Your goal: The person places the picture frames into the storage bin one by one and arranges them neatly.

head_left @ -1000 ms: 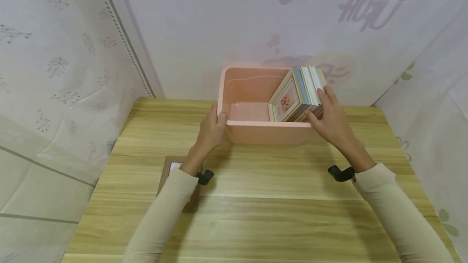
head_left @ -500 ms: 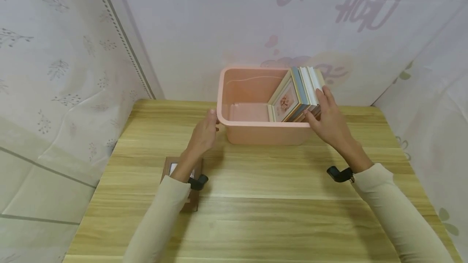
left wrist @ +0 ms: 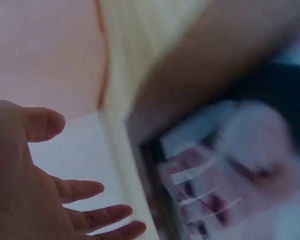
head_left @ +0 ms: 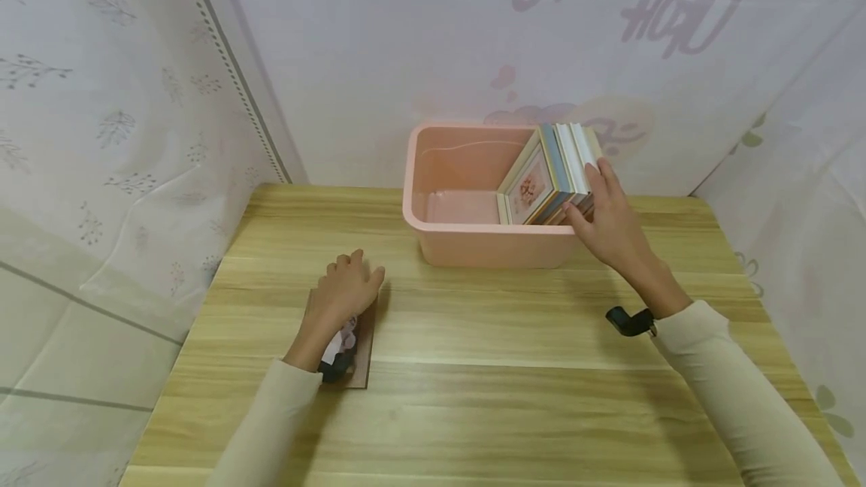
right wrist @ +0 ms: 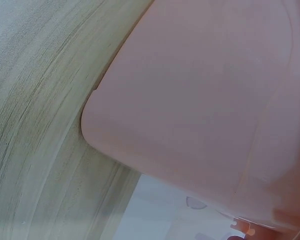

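Observation:
A pink plastic bin (head_left: 497,248) stands at the back of the wooden table. Several picture frames (head_left: 531,185) lean together in its right half, the foremost showing a pinkish picture. My right hand (head_left: 609,228) grips this row at its right end, thumb in front and fingers over the top; the right wrist view shows mostly the bin's wall (right wrist: 190,100). At the left, a brown photo frame (head_left: 365,348) lies on the table, partly covered by my left arm. Over its far end hovers my left hand (head_left: 345,288), fingers spread and holding nothing, also plain in the left wrist view.
The wood-grained table (head_left: 501,412) stretches in front of the bin. A pale printed curtain (head_left: 352,58) hangs right behind the bin, and similar cloth closes off the left and right sides.
My left hand has let go of the bin's left rim and moved left and nearer, over the brown photo frame. My right hand stays on the picture frames in the bin.

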`<state>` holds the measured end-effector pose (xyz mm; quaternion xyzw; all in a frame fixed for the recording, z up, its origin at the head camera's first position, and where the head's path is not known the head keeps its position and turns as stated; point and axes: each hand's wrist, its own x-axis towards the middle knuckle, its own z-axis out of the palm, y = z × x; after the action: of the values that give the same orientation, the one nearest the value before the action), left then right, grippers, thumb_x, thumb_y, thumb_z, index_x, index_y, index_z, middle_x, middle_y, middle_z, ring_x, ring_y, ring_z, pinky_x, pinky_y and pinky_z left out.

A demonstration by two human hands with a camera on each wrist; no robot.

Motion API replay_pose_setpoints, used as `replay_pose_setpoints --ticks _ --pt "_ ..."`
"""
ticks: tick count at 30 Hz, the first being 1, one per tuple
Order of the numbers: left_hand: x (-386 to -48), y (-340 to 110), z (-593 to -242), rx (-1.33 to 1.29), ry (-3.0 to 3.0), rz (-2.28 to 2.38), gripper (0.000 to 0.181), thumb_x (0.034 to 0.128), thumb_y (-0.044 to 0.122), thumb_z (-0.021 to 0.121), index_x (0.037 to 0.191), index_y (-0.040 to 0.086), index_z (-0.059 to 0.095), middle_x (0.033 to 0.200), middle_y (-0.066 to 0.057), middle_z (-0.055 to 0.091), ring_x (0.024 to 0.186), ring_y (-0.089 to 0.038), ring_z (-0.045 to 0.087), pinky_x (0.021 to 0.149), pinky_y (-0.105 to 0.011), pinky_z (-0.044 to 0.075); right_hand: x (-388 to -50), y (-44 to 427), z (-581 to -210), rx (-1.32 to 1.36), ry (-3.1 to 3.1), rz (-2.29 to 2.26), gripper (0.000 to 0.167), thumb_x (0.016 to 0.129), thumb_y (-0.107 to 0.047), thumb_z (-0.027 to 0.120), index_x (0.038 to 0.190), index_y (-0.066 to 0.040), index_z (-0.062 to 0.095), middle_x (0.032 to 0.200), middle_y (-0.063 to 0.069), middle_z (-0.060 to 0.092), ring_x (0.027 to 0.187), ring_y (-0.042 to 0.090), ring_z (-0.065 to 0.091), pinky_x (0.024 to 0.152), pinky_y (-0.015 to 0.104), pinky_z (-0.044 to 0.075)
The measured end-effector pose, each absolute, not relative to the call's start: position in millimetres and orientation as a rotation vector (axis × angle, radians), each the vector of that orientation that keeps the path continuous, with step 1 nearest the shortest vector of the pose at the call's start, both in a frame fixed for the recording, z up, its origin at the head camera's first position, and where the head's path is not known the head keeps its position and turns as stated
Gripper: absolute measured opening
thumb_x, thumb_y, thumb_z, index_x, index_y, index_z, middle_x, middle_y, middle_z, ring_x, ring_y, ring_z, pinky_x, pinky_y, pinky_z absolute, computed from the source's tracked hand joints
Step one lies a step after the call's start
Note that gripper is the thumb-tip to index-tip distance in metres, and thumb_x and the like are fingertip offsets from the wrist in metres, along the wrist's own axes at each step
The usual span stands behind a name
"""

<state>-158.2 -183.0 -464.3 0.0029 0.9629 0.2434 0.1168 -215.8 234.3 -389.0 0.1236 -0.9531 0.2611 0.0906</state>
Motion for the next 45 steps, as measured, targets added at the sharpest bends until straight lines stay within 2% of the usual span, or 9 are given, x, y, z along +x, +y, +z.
replay_pose_setpoints --ticks 5,8,11,15,20,23,31,35,45 --pt "-143.2 -190.4 -477.3 0.024 2.895 0.548 0.070 0.0964 0.055 0.046 0.127 -0.008 0.050 0.129 -0.032 0.046 0.118 -0.055 0.043 0.092 -0.070 0.035 -215.9 234.2 -389.5 0.373 -2.832 0.772 0.077 0.098 -0.034 0.055 0.155 0.002 0.019 0.163 0.023 0.008 0.145 0.048 0.020 0.106 0.070 0.027" --pt "-135.1 -191.7 -483.0 0.022 2.923 0.461 0.068 0.0940 0.060 0.047 0.116 -0.005 0.053 0.119 -0.028 0.046 0.107 -0.053 0.046 0.084 -0.066 0.041 -216.8 234.0 -389.6 0.373 -2.831 0.764 0.076 0.098 -0.034 0.055 0.155 0.002 0.019 0.163 0.023 0.009 0.145 0.048 0.020 0.106 0.070 0.028" --pt "-129.6 -191.8 -483.9 -0.023 2.915 0.372 0.080 0.0938 0.063 0.045 0.130 -0.007 0.046 0.132 -0.036 0.040 0.115 -0.065 0.041 0.085 -0.073 0.041 -217.8 233.9 -389.4 0.373 -2.829 0.763 0.076 0.098 -0.034 0.055 0.155 0.002 0.019 0.163 0.023 0.008 0.146 0.048 0.019 0.106 0.070 0.027" --pt "-125.7 -191.7 -481.5 -0.121 2.852 0.315 0.093 0.0938 0.067 0.041 0.148 -0.007 0.028 0.152 -0.039 0.018 0.128 -0.073 0.021 0.084 -0.082 0.035 -218.0 234.3 -389.4 0.373 -2.831 0.770 0.077 0.098 -0.034 0.055 0.155 0.002 0.019 0.163 0.023 0.008 0.146 0.047 0.018 0.107 0.069 0.026" --pt "-122.7 -192.0 -479.9 -0.182 2.784 0.350 0.091 0.0934 0.067 0.042 0.142 -0.009 0.032 0.142 -0.042 0.025 0.122 -0.071 0.030 0.070 -0.076 0.045 -217.3 235.0 -389.4 0.375 -2.826 0.778 0.077 0.097 -0.034 0.056 0.155 0.003 0.020 0.163 0.023 0.008 0.146 0.047 0.019 0.107 0.069 0.027" --pt "-122.0 -192.1 -479.4 -0.172 2.783 0.350 0.090 0.0933 0.067 0.043 0.138 -0.011 0.035 0.136 -0.044 0.029 0.118 -0.070 0.033 0.067 -0.074 0.046 -216.7 235.5 -389.5 0.371 -2.822 0.781 0.077 0.097 -0.033 0.056 0.155 0.002 0.020 0.163 0.023 0.009 0.146 0.047 0.018 0.107 0.069 0.026" --pt "-120.4 -189.3 -475.5 -0.174 2.772 0.251 0.094 0.0907 0.069 0.046 0.139 -0.010 0.036 0.131 -0.038 0.034 0.111 -0.068 0.040 0.068 -0.076 0.044 -217.3 235.6 -389.8 0.380 -2.814 0.771 0.077 0.097 -0.033 0.056 0.154 0.003 0.020 0.162 0.024 0.010 0.146 0.047 0.019 0.107 0.069 0.027" --pt "-119.5 -188.4 -474.7 -0.179 2.751 0.264 0.096 0.0884 0.069 0.051 0.142 -0.009 0.033 0.134 -0.037 0.030 0.113 -0.069 0.038 0.069 -0.076 0.045 -217.8 235.1 -390.0 0.379 -2.811 0.773 0.076 0.097 -0.033 0.056 0.154 0.003 0.021 0.162 0.024 0.011 0.145 0.048 0.021 0.106 0.069 0.027" --pt "-123.0 -190.1 -481.9 -0.202 2.813 0.349 0.093 0.0829 0.064 0.060 0.135 -0.011 0.041 0.132 -0.034 0.032 0.114 -0.066 0.039 0.068 -0.071 0.046 -216.6 233.5 -388.1 0.370 -2.818 0.790 0.076 0.097 -0.032 0.056 0.154 0.003 0.020 0.162 0.024 0.009 0.146 0.047 0.018 0.108 0.069 0.025"
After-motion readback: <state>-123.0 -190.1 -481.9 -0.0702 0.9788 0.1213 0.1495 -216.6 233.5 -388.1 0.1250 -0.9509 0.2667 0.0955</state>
